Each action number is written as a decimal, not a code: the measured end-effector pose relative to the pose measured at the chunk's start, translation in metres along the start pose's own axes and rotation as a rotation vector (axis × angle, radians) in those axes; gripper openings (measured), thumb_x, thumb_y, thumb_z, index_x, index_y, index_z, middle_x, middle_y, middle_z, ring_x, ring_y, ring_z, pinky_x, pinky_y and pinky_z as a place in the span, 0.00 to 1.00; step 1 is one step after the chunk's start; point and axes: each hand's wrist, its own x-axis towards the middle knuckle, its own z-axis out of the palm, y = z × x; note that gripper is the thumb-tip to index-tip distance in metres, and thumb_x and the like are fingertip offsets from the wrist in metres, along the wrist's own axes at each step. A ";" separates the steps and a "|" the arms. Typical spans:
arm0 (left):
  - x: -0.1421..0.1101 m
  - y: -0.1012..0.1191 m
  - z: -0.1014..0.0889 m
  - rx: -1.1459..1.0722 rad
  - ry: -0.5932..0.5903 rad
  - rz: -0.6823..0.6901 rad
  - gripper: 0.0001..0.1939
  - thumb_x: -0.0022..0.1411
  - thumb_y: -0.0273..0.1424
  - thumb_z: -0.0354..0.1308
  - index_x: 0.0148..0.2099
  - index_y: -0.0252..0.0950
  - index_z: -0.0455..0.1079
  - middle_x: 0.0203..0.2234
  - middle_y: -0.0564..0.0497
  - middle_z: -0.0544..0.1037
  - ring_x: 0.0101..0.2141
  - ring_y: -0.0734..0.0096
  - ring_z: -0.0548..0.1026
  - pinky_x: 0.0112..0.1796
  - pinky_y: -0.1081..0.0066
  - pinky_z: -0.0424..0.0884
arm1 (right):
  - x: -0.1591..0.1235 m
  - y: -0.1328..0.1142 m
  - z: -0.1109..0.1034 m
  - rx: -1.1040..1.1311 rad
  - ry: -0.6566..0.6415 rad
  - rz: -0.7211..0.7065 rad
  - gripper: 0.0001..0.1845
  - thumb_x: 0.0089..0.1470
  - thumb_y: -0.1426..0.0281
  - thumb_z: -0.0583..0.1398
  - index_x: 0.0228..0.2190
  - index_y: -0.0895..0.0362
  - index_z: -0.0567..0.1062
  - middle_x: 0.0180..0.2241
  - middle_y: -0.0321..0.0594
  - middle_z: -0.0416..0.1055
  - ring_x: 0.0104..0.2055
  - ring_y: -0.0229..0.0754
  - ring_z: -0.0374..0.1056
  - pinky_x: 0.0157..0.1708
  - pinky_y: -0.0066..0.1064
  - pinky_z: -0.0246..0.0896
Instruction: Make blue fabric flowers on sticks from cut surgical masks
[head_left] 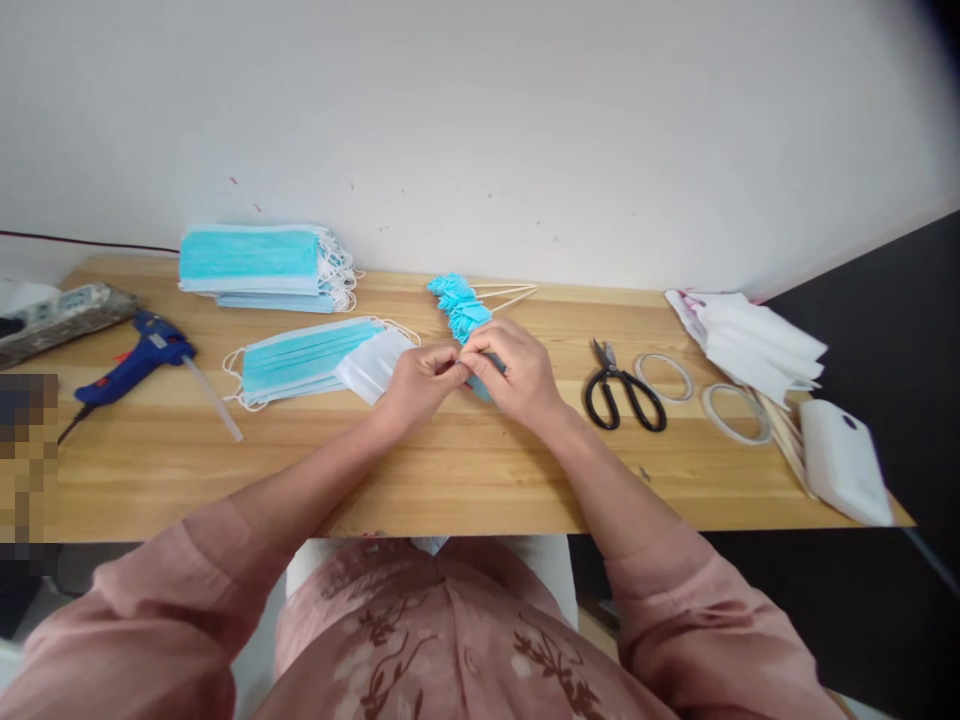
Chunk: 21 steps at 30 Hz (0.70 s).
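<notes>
Near the middle of the table, my left hand (426, 378) and my right hand (514, 365) meet fingertip to fingertip. Both are closed in a pinch on a small blue piece of face-mask fabric (480, 385), mostly covered by my fingers. Just beyond my right hand lie pleated blue fabric flowers (459, 305) on thin wooden sticks (510, 295). A white piece of fabric (371, 368) reaches up to my left hand and overlaps blue face masks (296, 362); whether the left hand touches it I cannot tell.
A stack of face masks (251, 262) lies against the wall. At left are a blue glue gun (139, 355) and a power strip (75, 308). To the right are black-handled scissors (621, 390), two tape rolls (739, 415), white sheets (757, 340) and a white box-like object (844, 460).
</notes>
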 end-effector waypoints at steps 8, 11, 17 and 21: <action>0.006 -0.002 0.000 -0.440 0.230 -0.098 0.18 0.45 0.42 0.76 0.31 0.33 0.80 0.27 0.51 0.81 0.30 0.70 0.77 0.36 0.67 0.78 | 0.001 0.020 0.005 0.496 0.090 0.469 0.35 0.51 0.42 0.64 0.52 0.51 0.70 0.46 0.44 0.75 0.46 0.45 0.72 0.41 0.35 0.69; 0.006 -0.001 0.001 -0.485 0.247 -0.097 0.17 0.45 0.40 0.76 0.33 0.34 0.80 0.29 0.51 0.82 0.32 0.69 0.79 0.37 0.67 0.78 | 0.001 0.022 0.009 0.478 0.058 0.556 0.37 0.47 0.44 0.67 0.52 0.52 0.70 0.45 0.44 0.75 0.45 0.45 0.72 0.40 0.34 0.68; 0.004 0.000 0.003 -0.478 0.236 -0.087 0.15 0.48 0.38 0.75 0.34 0.34 0.81 0.29 0.51 0.82 0.34 0.67 0.80 0.40 0.65 0.79 | -0.002 0.013 0.016 0.295 0.042 0.577 0.18 0.51 0.54 0.66 0.27 0.55 0.70 0.24 0.31 0.64 0.28 0.36 0.60 0.30 0.29 0.57; 0.003 -0.001 0.003 -0.481 0.253 -0.097 0.15 0.46 0.38 0.76 0.31 0.33 0.80 0.27 0.52 0.81 0.32 0.70 0.78 0.39 0.66 0.80 | -0.002 0.012 0.015 0.298 0.147 0.539 0.21 0.52 0.55 0.65 0.21 0.55 0.66 0.21 0.30 0.56 0.25 0.34 0.52 0.27 0.29 0.51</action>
